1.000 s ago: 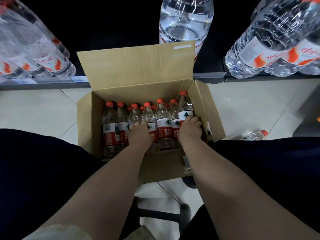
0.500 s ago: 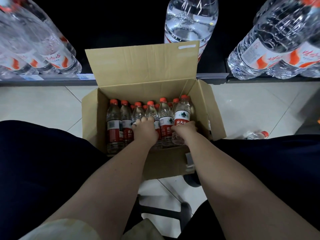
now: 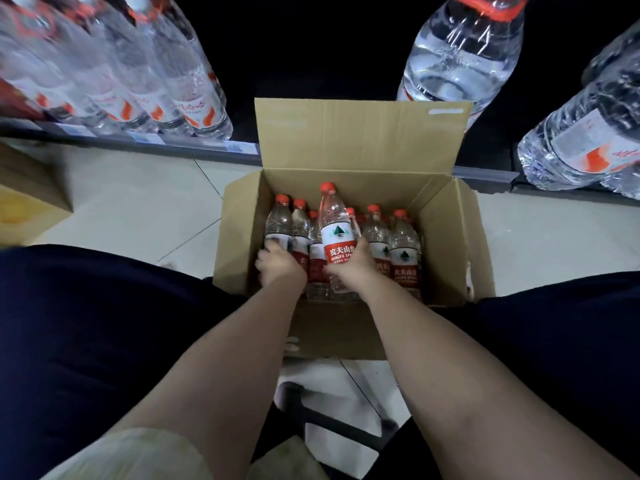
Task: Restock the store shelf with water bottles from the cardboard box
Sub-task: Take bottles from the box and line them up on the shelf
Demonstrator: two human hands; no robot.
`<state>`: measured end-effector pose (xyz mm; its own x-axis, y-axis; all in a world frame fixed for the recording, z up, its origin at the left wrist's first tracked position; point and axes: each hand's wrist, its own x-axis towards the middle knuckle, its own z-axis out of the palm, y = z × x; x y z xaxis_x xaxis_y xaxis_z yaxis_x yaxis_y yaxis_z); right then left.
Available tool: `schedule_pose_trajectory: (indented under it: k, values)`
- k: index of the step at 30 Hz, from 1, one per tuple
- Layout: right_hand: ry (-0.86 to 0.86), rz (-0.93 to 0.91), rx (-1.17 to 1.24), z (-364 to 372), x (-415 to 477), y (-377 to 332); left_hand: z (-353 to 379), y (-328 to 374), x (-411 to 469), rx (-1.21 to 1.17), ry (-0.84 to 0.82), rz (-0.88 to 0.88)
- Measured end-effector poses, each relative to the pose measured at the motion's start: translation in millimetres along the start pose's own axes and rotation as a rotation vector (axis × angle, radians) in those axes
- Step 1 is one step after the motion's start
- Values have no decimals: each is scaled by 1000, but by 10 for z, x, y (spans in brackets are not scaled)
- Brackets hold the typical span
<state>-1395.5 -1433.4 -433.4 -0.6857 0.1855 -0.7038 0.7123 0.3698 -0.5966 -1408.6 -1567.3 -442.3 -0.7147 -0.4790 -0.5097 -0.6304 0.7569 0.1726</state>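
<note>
An open cardboard box (image 3: 446, 244) sits on the floor between my knees, holding several small red-capped water bottles. My right hand (image 3: 351, 270) grips one bottle (image 3: 336, 223) by its red label, raised above the others. My left hand (image 3: 277, 265) is curled round the leftmost bottle (image 3: 278, 221) still standing in the box. The store shelf edge (image 3: 145, 138) runs across behind the box, with a dark gap in the middle.
Large water bottles (image 3: 166, 81) line the shelf at left, one (image 3: 460, 53) stands behind the box flap, and more (image 3: 581, 140) lie at right. A second cardboard box (image 3: 24, 202) is at far left. A black stool frame (image 3: 329, 417) is under me.
My right hand has lifted a bottle up out of the row. My left hand moved left onto the end bottle. The view shifted so the box sits further right.
</note>
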Motion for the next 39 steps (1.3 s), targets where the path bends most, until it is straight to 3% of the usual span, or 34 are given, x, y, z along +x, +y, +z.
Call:
schedule_pose_trajectory:
  k: [6, 11, 15, 18, 21, 24, 26, 29, 35, 39]
  values:
    - [-20, 32, 12, 128, 169, 24, 136, 79, 111, 81, 6, -62]
    - [-57, 108, 53, 36, 226, 164, 267, -45, 147, 49, 141, -53]
    - [-60, 147, 127, -11, 261, 216, 213, -85, 190, -176, -164, -60]
    - [-72, 149, 149, -45, 255, 189, 158, -111, 211, -420, -175, -128]
    - [-94, 175, 206, -149, 204, 150, 93, -44, 163, -821, -223, -228]
    - [-181, 203, 367, -288, 90, 133, -30, -30, 110, -1163, -594, -251]
    - [-241, 200, 514, -397, -19, 93, -142, -58, 6, -1242, -770, -198]
    - [-205, 149, 531, -523, -140, 40, -371, -38, -214, -1311, -976, -105]
    - [-55, 16, 529, -638, -495, -111, -696, 101, -484, -1413, -1073, 27]
    - [35, -114, 492, -841, -813, -359, -918, 332, -611, -1401, -1160, 245]
